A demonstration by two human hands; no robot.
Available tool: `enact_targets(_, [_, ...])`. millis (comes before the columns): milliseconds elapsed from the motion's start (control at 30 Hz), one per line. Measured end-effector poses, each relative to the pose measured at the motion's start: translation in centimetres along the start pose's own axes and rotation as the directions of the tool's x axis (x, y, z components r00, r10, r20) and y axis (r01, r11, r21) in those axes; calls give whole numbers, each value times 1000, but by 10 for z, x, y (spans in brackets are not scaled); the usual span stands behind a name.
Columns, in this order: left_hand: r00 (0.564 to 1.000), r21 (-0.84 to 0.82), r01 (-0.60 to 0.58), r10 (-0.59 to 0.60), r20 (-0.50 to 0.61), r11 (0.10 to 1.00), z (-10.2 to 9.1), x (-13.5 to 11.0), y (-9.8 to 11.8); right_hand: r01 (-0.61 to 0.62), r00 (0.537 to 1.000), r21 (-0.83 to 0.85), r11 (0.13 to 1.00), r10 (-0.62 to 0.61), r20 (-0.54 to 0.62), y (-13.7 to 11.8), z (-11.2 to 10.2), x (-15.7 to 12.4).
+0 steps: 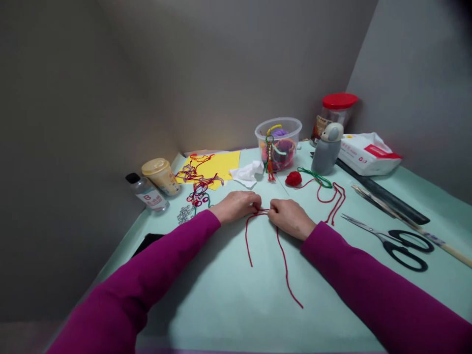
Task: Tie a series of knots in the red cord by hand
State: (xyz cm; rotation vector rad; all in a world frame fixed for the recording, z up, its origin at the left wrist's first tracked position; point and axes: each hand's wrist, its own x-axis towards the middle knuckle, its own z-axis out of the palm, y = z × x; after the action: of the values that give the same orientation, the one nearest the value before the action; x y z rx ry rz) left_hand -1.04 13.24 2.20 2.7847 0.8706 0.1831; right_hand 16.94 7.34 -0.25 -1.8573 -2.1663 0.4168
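Both hands pinch a length of red yarn [285, 263] above the middle of the table. My left hand [238, 206] is closed on it, and my right hand [289, 216] grips it a short way to the right. Between them the yarn runs in two near-parallel strands. One loose end hangs down beneath my left hand, and a longer one trails from my right hand toward the front. Past my right hand lie a small ball of red yarn [293, 179] and a coil of green yarn [316, 178]. The fingertips are partly hidden.
Black-handled scissors [391, 236] lie at right, near thin sticks [391, 209] and a dark bar [383, 194]. A clear tub [278, 128], a grey bottle [326, 152] and a tissue pack [368, 152] stand behind. Yellow paper [226, 164] and metal rings [184, 215] are at left.
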Motion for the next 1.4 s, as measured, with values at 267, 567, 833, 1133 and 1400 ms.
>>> enact_targets(267, [992,44,126,-127,25,991,-4,6,10,25,1000,20,999,-25,-14,0,1,-1])
enact_targets(567, [989,159,148,-142,-50,976,3,-1,8,20,1000,-12,1000,-20,-7,-4,0,-1])
enact_targets(833, [993,58,87,-82,-79,994,19,-5,11,21,1000,-32,999,-21,-7,-6,0,-1])
enact_targets(1133, [926,-125,174,-205,-316,977,37,-17,8,44,999,-73,996,-46,-17,-7,3,0])
enact_targets(1400, [901,-245,191,-268,-340,951,36,-19,7,62,998,-113,992,-63,-3,-14,5,7])
